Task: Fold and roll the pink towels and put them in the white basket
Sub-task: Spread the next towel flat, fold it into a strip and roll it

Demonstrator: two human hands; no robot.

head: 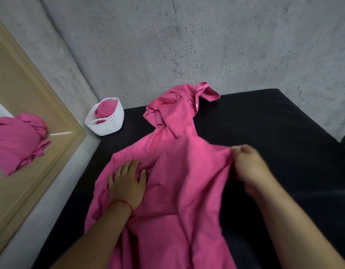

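head view: the pink towel [179, 171] lies spread and rumpled on the black table [274, 123], not yet folded. the right hand [247, 164] makes the grip: its fingers are curled, pinching the cloth's right edge, and the fabric draws taut toward it. across the cloth from the grip, the left hand [127, 183] lies flat with fingers spread, pressing the fabric down. beyond the grip, the cloth's far end is bunched in a heap near the wall. well apart from the grip, past the left hand by the table's far left corner, the white basket [113, 123] already holds one rolled towel [105, 110], coiled like a rose. so one towel looks done. this one seems only at the flattening stage, with folding, rolling and basketing left. a mirror [22, 90] further left reflects pink cloth.
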